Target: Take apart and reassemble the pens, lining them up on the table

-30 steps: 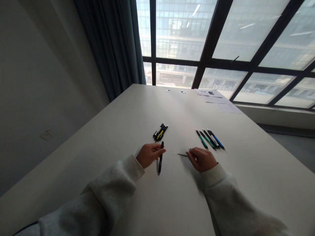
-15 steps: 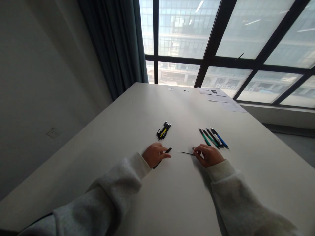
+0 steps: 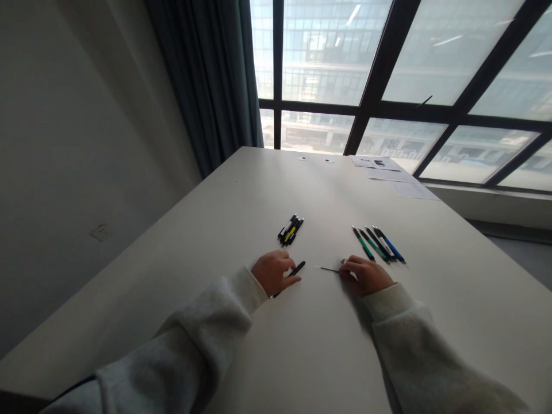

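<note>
Near the middle of the white table [image 3: 319, 333], my left hand [image 3: 272, 272] rests over a black pen [image 3: 298, 268], thumb and forefinger apart on either side of it. The pen lies at a slant; its lower end shows below the hand. My right hand [image 3: 365, 275] pinches a thin dark pen refill [image 3: 329, 269], whose pale end points left. By the right fingertips a small greyish piece [image 3: 342, 261] shows, too small to name. Several black pens [image 3: 290, 230], one with a yellow part, lie bunched beyond my left hand.
Beyond my right hand several pens lie in a row, among them a green and black pen [image 3: 364, 244] and a blue pen [image 3: 390, 246]. Papers [image 3: 379, 165] lie at the far right edge. A curtain [image 3: 207, 80] and large windows stand behind the table.
My left thumb and forefinger have spread, so more of the black pen shows between them. My right hand stays in place with the refill. The whole view has shifted slightly.
</note>
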Demonstrator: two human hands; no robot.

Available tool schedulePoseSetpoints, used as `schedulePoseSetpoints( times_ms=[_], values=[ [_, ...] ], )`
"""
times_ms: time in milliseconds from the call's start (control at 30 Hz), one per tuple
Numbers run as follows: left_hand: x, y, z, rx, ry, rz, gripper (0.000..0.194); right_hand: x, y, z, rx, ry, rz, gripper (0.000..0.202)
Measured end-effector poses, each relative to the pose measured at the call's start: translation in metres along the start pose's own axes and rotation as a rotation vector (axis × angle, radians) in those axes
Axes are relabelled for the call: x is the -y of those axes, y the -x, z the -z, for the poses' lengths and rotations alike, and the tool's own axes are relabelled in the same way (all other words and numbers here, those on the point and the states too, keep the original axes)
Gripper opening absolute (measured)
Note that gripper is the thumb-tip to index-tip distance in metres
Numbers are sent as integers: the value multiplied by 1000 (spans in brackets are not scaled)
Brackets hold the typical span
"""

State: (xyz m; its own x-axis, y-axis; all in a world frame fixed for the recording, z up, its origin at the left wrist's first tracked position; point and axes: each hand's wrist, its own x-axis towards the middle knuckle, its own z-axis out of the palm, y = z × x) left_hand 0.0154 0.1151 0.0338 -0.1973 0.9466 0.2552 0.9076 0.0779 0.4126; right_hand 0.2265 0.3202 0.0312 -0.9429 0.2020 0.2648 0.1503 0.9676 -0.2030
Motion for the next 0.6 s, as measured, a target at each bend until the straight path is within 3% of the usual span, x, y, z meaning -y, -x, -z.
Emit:
schedulePoseSetpoints(
  times_ms=[200,367,467,600],
  values=[
    [-2,-1,0,-58,-202,-75,10,6,-5,1,71,56,-37,15],
    [1,-4,-1,-366,21,-71,10,17,-8,-7,89,181,-32,13],
    [3,-4,-3,-466,177,-54,12,25,-9,-11,6,160,53,17],
    [5,-3,-4,-514,222,1,14,34,-11,-10,-245,84,76,17]
  ],
)
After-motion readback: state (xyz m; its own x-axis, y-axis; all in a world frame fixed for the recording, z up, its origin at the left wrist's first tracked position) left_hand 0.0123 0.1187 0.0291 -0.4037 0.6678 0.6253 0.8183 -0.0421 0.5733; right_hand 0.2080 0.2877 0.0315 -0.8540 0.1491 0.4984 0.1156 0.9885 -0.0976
